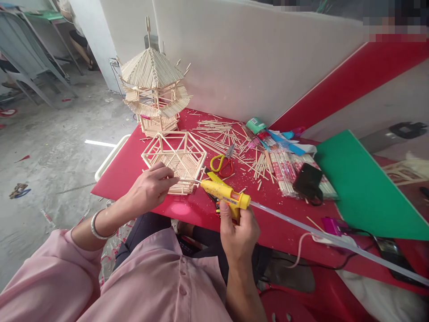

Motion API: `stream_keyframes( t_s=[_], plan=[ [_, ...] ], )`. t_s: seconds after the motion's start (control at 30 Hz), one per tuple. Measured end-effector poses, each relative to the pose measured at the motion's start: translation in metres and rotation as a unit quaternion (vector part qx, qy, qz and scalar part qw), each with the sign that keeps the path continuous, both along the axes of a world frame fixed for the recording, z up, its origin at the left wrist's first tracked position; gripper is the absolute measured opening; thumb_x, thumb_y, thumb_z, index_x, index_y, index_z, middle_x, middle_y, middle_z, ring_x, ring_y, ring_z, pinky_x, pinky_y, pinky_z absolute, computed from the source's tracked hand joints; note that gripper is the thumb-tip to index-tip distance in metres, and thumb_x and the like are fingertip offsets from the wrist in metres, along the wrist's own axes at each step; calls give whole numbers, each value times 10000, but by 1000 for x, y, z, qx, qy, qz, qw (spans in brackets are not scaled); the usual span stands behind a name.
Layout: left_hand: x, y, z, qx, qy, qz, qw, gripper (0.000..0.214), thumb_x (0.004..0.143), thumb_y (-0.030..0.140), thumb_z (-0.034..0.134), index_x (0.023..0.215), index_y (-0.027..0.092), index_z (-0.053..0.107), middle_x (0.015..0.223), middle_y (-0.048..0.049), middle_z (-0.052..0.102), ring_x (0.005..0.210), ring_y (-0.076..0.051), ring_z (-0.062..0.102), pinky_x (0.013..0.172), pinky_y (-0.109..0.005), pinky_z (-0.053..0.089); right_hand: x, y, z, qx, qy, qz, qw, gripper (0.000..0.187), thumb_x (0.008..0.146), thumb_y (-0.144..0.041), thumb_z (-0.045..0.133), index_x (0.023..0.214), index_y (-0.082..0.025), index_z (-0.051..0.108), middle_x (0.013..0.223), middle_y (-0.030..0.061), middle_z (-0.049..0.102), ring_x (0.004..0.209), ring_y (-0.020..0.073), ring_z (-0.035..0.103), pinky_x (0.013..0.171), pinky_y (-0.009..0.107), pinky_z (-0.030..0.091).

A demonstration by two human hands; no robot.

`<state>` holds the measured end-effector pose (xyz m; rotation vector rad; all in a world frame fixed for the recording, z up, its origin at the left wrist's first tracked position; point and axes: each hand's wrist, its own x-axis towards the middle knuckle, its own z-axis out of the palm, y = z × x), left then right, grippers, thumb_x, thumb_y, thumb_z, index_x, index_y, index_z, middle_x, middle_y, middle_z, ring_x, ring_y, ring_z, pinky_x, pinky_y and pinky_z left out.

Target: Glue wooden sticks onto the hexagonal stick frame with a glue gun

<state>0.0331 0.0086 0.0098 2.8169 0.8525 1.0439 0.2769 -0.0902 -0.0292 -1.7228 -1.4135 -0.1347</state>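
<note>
My right hand (239,228) is wrapped round a yellow hot glue gun (221,191), its nozzle pointing left. A long translucent glue stick (308,228) runs out of its back end. My left hand (152,185) is closed in a pinch close to the nozzle, over the near rim of a hexagonal frame of wooden sticks (174,156). Whatever sits between those fingertips is too small to make out. Behind the frame stands a tiered pagoda model (154,89) of the same sticks. Scissors (223,163) with yellow and red handles lie open just beyond the glue gun.
Loose sticks (217,129) are scattered over the red tabletop (117,179). Bagged sticks (288,172) lie to the right under a black object (308,181). A green board (375,192), a purple device (335,226) and cables are farther right. A wall (234,62) rises behind.
</note>
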Motion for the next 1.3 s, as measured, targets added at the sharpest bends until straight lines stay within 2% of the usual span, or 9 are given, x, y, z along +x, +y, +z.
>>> stream_keyframes(
  t_s=[0.17,0.4,0.5,0.63,0.8,0.9,1.03,1.3],
  plan=[
    [0,0,0,-1,-3,-1,1000,333,882,-11,438,1011,173,684,887,-78,652,772,-171,521,665,-308,489,-1,-1,1,11,-9,2,1000,394,936,-533,577,844,-158,659,711,69,690,585,163,614,574,260,468],
    [-1,3,-4,0,-16,-7,1000,383,874,-39,411,1048,172,680,887,-79,659,776,-173,529,663,-304,483,-1,-1,-2,19,-62,5,998,373,964,-494,549,917,-142,662,755,86,706,630,181,655,596,267,487],
    [-2,4,-7,-2,-38,-8,999,390,889,-26,408,1078,185,676,895,-75,667,785,-174,537,671,-305,488,-2,0,-1,21,-86,-17,996,388,955,-521,552,903,-148,648,739,80,689,619,182,648,576,268,473],
    [-2,5,-10,-3,-60,-8,998,387,903,-15,415,1101,195,673,909,-73,674,795,-171,544,693,-307,500,-5,3,0,40,-142,-60,987,446,843,-602,679,874,-160,632,650,39,630,563,185,618,539,277,453],
    [-3,5,-11,0,-67,-8,998,383,908,-15,420,1106,199,668,901,-67,673,791,-164,541,696,-302,499,-8,9,-2,63,-192,-85,976,303,844,-479,698,802,-194,604,680,52,650,605,196,643,556,285,483],
    [-3,5,-11,1,-67,-9,998,365,905,-23,429,1091,188,661,903,-71,670,797,-167,540,701,-302,497,-11,10,0,68,-210,-74,973,196,851,-362,680,894,-174,642,732,75,681,679,216,682,603,295,519],
    [-3,4,-11,0,-66,-11,998,373,892,-32,429,1085,189,659,902,-72,668,798,-172,544,695,-306,492,-16,9,8,74,-239,-59,966,209,856,-254,645,1044,-161,654,789,84,714,708,214,702,634,290,525],
    [-5,4,-9,-14,-47,-15,999,375,893,-31,401,1060,181,662,894,-71,665,789,-168,534,692,-306,494,-20,7,14,60,-243,-66,966,244,875,-240,602,1104,-172,652,857,91,726,714,194,692,622,269,490]
  ],
)
